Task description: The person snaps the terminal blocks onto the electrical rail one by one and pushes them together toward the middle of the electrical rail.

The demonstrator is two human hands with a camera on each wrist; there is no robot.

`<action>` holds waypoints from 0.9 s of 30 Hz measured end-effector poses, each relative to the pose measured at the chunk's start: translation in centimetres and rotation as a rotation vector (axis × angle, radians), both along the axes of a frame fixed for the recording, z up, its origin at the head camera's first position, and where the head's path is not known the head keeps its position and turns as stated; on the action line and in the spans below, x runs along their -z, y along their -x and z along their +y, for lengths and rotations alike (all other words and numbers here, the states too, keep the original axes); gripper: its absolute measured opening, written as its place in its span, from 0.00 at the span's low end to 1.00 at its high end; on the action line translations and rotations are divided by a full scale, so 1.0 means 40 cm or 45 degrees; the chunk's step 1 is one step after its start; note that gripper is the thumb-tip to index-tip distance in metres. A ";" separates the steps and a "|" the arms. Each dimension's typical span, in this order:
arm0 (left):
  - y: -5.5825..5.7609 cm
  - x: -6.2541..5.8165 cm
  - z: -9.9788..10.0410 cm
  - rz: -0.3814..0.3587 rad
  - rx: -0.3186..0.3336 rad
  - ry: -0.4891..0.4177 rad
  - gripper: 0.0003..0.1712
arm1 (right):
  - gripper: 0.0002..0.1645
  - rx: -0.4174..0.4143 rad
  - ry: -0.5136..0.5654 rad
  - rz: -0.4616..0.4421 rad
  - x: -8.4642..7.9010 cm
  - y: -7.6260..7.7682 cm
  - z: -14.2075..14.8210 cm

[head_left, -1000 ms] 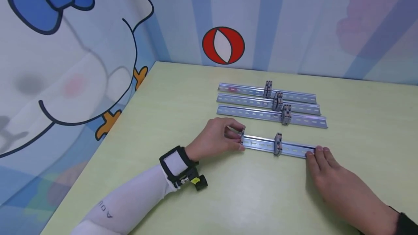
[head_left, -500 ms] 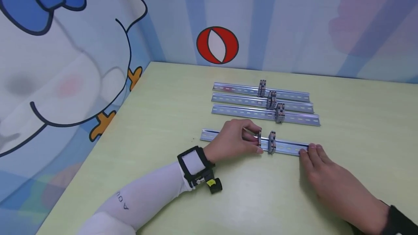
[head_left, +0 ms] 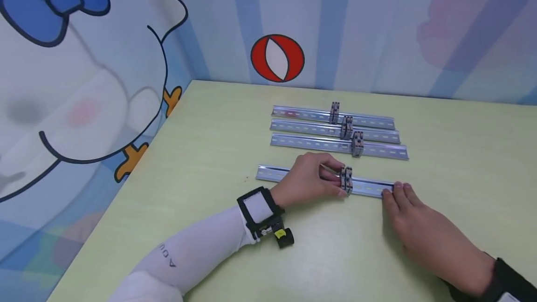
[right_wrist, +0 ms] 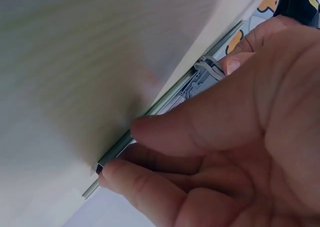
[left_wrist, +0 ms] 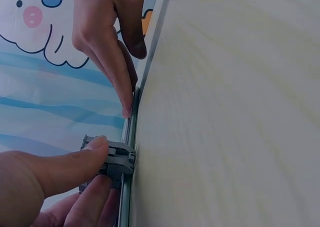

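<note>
A slotted metal DIN rail [head_left: 369, 187] lies nearest me on the table, in front of three others. My left hand [head_left: 312, 175] reaches over its left half and pinches a thin grey terminal block [head_left: 343, 181] between thumb and fingers. In the left wrist view this block stands right beside a second grey terminal block [left_wrist: 122, 163], both seated across the rail. My right hand [head_left: 434, 232] holds the rail's right end, thumb along the near edge and fingers at the far edge. The right wrist view shows the rail end [right_wrist: 107, 159] between that thumb and fingers.
Behind the near rail, three similar rails [head_left: 302, 142] lie roughly parallel, each carrying grey terminal blocks [head_left: 357, 144] near its middle. Cartoon-printed walls [head_left: 373, 27] bound the pale table [head_left: 319, 255] at the back and left.
My left hand has slid its terminal block rightward along the rail, from near the left part up to the other block. My right hand keeps holding the right end. The head view has shifted slightly.
</note>
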State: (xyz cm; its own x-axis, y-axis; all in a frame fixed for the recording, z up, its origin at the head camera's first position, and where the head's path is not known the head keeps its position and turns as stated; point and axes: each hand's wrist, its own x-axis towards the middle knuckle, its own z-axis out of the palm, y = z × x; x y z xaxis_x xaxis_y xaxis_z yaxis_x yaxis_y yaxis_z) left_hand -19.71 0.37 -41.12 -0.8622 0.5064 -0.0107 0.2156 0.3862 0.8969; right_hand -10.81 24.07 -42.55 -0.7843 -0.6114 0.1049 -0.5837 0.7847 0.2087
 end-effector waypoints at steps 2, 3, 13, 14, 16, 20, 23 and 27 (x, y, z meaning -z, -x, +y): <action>0.001 0.000 0.006 -0.005 0.008 -0.002 0.27 | 0.31 0.001 0.011 0.013 0.002 -0.001 0.002; 0.001 0.000 0.008 -0.001 0.012 0.001 0.27 | 0.30 0.007 0.015 0.012 0.003 -0.002 0.003; 0.005 -0.003 0.015 0.025 0.028 0.014 0.28 | 0.34 0.086 0.028 -0.087 0.004 -0.001 0.007; 0.004 -0.004 0.015 0.034 0.028 0.025 0.28 | 0.33 0.090 0.035 -0.094 0.003 0.000 0.007; 0.003 -0.004 0.012 0.058 0.043 0.061 0.29 | 0.31 0.100 0.057 -0.123 -0.001 0.003 0.008; 0.002 -0.027 -0.013 0.140 0.133 0.238 0.36 | 0.27 0.141 0.103 -0.207 -0.014 0.012 0.011; 0.012 -0.069 -0.059 0.276 0.182 0.470 0.36 | 0.25 0.172 0.198 -0.220 -0.024 0.025 0.021; 0.029 -0.114 -0.149 0.407 0.155 0.804 0.31 | 0.26 0.140 0.420 -0.225 -0.029 0.053 0.053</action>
